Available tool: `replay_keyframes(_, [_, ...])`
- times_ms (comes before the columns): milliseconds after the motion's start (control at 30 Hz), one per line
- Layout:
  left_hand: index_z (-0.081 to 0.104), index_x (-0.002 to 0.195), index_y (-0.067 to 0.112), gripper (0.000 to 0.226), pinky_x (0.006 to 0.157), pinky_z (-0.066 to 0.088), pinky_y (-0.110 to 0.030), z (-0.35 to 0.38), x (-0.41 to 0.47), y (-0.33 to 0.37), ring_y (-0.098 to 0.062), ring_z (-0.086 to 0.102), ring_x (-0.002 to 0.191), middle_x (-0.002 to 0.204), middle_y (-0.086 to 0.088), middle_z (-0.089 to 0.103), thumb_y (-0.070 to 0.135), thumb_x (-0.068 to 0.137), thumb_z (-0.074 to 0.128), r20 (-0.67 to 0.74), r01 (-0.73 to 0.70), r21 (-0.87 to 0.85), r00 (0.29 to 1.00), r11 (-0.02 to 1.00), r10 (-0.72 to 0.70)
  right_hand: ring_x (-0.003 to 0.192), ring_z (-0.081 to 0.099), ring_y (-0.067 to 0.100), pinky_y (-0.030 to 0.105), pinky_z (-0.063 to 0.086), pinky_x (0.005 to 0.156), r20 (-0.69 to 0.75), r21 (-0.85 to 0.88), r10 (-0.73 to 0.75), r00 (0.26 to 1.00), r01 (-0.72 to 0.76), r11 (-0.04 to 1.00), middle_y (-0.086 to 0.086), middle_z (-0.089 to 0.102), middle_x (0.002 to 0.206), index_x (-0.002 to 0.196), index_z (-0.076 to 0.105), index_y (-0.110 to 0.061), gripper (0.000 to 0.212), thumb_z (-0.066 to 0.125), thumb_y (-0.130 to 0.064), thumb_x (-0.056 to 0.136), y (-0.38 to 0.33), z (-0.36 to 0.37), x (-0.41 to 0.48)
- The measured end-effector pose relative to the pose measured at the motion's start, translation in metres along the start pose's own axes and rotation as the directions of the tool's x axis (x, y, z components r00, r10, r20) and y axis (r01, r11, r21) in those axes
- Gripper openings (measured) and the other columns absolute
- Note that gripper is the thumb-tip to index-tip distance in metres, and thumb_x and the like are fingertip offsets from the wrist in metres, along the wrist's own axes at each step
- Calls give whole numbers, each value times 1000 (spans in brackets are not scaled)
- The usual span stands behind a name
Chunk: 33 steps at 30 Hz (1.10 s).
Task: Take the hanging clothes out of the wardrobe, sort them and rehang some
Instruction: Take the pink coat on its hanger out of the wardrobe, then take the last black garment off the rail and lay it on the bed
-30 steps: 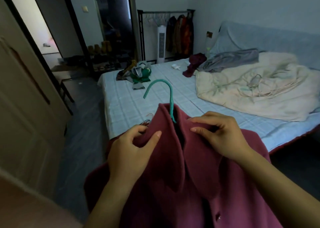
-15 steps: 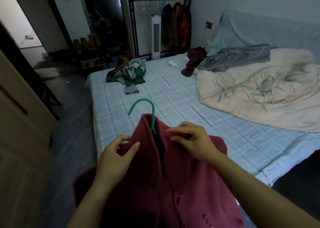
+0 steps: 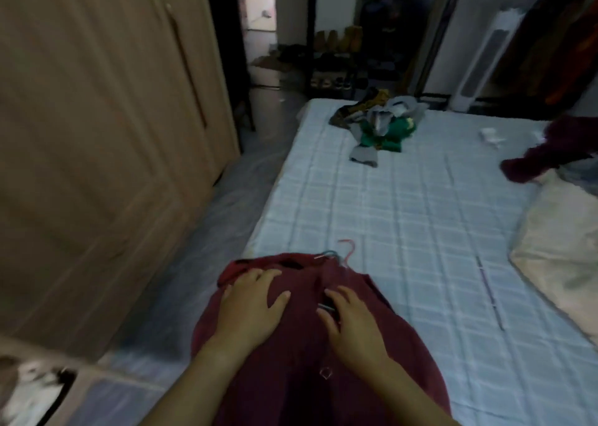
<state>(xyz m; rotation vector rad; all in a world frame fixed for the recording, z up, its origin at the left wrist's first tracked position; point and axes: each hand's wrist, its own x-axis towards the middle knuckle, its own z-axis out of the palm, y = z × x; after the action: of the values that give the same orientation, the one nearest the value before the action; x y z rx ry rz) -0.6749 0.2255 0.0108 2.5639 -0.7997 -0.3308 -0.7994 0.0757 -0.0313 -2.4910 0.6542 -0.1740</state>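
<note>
A maroon buttoned coat (image 3: 301,370) lies flat on the near corner of the bed (image 3: 404,218). Hanger hooks (image 3: 339,254), one teal and one pink, stick out at its collar end. My left hand (image 3: 250,306) rests flat on the coat's left shoulder with fingers spread. My right hand (image 3: 352,322) lies palm down on the coat's front, fingers apart, beside the opening. Neither hand grips anything. The wooden wardrobe (image 3: 97,134) stands to the left, doors shut.
A heap of grey, green and brown clothes (image 3: 378,124) lies at the bed's far end. A dark red garment (image 3: 550,150) and a cream quilt (image 3: 566,247) sit at the right. Behind the bed are a white tower fan (image 3: 482,60), a clothes rail and a shoe rack.
The coat, held up by its collar before, now lies flat on the bed. Both hands let go of the collar and press flat on it. The view swung left towards the wardrobe.
</note>
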Motion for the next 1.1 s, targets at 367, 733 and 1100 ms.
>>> replay_keyframes(367, [57,121,32,64,91,44,-38,-19,-158,-74,-18,57,109,118,8,61,67,77,23,-192,380,-55,904,923,-383,121,47,17,18,29,101,358,172,-462,811,429,887,1,50,131,130,51,-18,74,21,-64,80,-99,44,-54])
replay_keyframes(733, [43,129,41,72,108,31,-41,-76,-333,-199,-11,41,127,136,15,47,74,75,10,-259,721,-116,642,683,-722,89,65,26,36,55,76,447,154,-737,507,768,622,7,66,104,108,63,-14,55,27,-54,94,-276,136,-140])
replay_keyframes(1100, [52,126,33,81,103,34,-44,-286,-475,-354,-23,48,120,129,3,54,70,69,8,-638,786,27,489,617,-595,104,59,29,30,44,89,235,220,-946,224,936,276,11,62,118,117,61,-8,60,31,-51,89,-576,191,-201])
